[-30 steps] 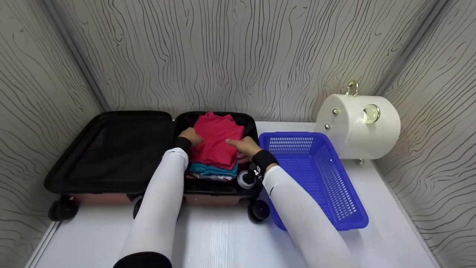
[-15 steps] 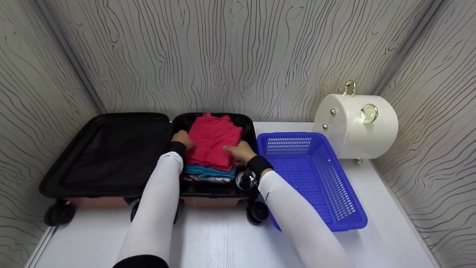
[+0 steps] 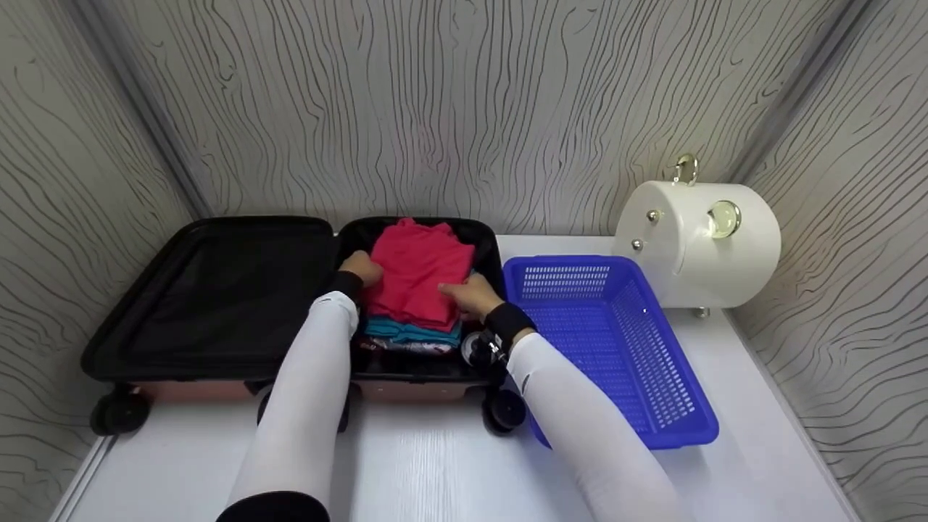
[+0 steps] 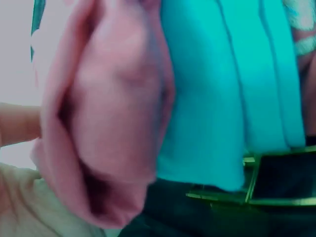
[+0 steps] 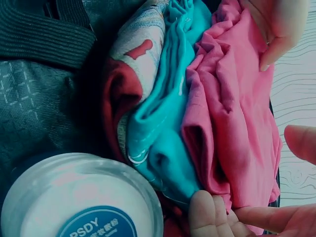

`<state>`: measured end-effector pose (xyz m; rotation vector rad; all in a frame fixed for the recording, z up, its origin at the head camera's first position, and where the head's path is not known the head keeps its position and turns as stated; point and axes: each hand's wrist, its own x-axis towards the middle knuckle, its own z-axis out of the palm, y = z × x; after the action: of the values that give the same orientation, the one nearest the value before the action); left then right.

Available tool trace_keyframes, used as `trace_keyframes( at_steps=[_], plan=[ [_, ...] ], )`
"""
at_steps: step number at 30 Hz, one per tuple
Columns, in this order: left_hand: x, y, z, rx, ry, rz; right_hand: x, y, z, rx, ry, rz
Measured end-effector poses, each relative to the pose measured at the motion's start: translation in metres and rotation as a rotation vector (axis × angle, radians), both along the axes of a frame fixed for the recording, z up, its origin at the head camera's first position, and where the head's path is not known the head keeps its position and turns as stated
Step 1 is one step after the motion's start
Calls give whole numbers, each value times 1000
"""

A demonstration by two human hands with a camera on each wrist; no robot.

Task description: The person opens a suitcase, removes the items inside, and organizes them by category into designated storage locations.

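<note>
A folded red garment (image 3: 420,268) lies on top of folded teal cloth (image 3: 406,330) in the right half of an open suitcase (image 3: 413,371). Patterned cloth (image 5: 140,47) lies beneath the teal. At the stack's left side my left hand (image 3: 362,268) holds the red garment's edge, its thumb on top. Opposite, my right hand (image 3: 473,293) has its fingers against the right side. In the right wrist view, the right thumb (image 5: 302,143) stands apart from the cloth. Pink-looking cloth (image 4: 113,98) hides most left fingers in the left wrist view.
Left of the stack is the suitcase's black lid half (image 3: 217,290). A round labelled jar (image 5: 79,197) sits in its near right corner. To the right stand a blue perforated basket (image 3: 670,438) and a white cylindrical case (image 3: 732,268) with metal fittings.
My left hand has shifted slightly left toward the stack's edge. The right hand has moved a little closer in against the stack. The red garment lies nearly where it was.
</note>
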<state>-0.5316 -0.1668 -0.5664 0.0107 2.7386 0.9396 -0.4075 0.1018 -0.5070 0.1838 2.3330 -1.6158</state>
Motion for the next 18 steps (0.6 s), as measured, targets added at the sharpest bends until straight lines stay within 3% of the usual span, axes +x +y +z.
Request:
trace_keyframes(
  at_steps=[5,6,8,12,13,18],
  plan=[
    [4,5,7,-7,-14,7,0,2,0,-13,-16,-10],
    [14,7,18,7,-10,-5,0,2,0,-19,-20,-14],
    [12,11,22,26,10,-21,0,3,0,-29,-26,-21],
    [28,29,54,99,56,-65,-1,2,-1,-31,-25,-34],
    [27,34,58,133,56,-57,-2,2,-1,-34,-25,-36],
    [73,63,120,368,38,-21,-4,4,-4,-76,-17,-39]
  ],
)
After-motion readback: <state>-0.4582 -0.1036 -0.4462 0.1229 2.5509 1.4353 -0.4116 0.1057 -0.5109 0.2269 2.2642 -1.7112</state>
